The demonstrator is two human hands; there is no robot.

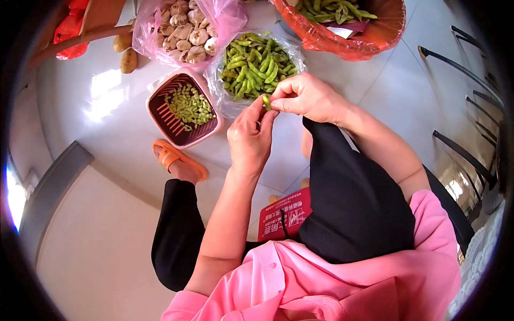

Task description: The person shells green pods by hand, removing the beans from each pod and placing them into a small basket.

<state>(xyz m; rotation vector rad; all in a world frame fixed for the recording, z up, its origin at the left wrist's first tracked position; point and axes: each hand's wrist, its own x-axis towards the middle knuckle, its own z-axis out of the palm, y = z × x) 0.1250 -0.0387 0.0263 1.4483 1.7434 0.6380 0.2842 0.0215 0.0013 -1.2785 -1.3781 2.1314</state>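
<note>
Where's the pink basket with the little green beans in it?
In the head view, the pink basket is left of the left hand, between the bag of garlic above it and the orange slipper just below.

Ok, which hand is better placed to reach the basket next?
Probably the left hand: it is nearer the basket, on the same side. The right hand is farther off, beyond the left. Both hands' fingertips are on the pod, though.
</note>
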